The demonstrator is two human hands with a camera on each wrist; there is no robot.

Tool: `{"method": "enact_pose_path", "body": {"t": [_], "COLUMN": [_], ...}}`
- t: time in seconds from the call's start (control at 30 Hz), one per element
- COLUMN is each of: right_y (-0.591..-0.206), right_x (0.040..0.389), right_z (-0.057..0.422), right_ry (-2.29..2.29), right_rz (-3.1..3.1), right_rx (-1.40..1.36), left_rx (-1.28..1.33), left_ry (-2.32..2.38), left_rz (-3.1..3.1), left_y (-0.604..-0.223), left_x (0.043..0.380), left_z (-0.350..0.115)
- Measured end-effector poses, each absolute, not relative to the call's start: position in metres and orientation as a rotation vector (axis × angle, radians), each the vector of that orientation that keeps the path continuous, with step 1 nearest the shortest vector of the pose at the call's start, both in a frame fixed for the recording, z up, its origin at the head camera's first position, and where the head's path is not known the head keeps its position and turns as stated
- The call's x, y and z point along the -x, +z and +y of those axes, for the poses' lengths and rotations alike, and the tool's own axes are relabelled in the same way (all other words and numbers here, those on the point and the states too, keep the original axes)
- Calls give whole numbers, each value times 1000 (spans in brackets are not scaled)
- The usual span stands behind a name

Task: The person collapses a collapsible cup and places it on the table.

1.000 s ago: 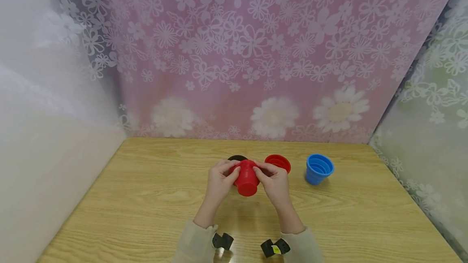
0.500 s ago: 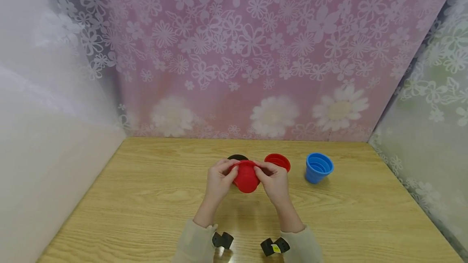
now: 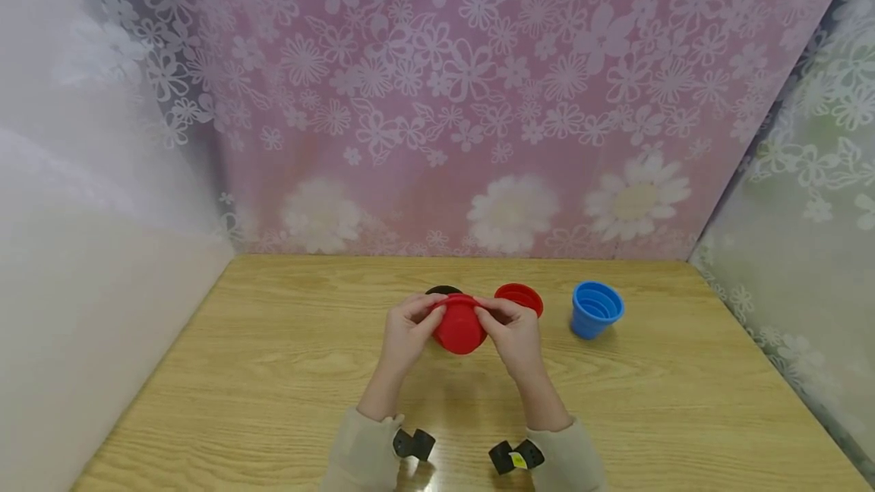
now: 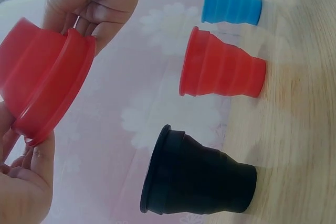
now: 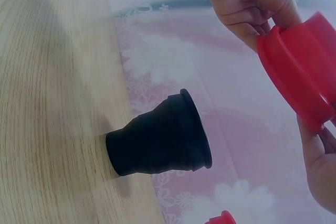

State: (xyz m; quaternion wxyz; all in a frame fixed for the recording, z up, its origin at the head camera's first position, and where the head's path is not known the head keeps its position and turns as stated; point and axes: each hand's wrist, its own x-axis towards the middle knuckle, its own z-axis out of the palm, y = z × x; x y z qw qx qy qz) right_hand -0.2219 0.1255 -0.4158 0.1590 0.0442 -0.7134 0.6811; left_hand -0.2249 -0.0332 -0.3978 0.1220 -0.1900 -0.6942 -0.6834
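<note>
Both my hands hold a red collapsible silicone cup [image 3: 461, 327] above the table, its base tipped toward me. My left hand [image 3: 405, 331] pinches the rim's left side between thumb and fingers; my right hand [image 3: 511, 332] pinches the right side. In the left wrist view this cup [image 4: 44, 77] looks partly folded down, with a wide band at the rim. A black collapsible cup [image 4: 202, 174] stands upright beyond my hands, mostly hidden in the head view. Right of it stands a second red cup [image 3: 519, 296], partly behind my right hand.
Farther right, a blue collapsible cup [image 3: 595, 311] stands upright on the wooden table [image 3: 273, 370]. A pink flowered sheet [image 3: 437, 135] hangs along the back edge, and pale panels close off both sides. Dark wrist devices [image 3: 414, 445] sit at both sleeves.
The held red cup has become shorter, its stepped base sinking toward the rim and its bottom now facing me more. Both hands keep their pinch and nearly the same place.
</note>
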Motion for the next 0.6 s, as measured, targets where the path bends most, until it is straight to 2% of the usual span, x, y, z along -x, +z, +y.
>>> {"method": "enact_pose_path", "body": {"t": [0.6], "right_y": [-416], "right_x": [223], "right_z": [128], "right_ry": [2086], "right_rz": [-1973], "right_rx": [-189], "left_rx": [454], "left_ry": [-2285], "left_rz": [-2000], "left_y": [-410], "left_x": [233], "left_z": [-35]}}
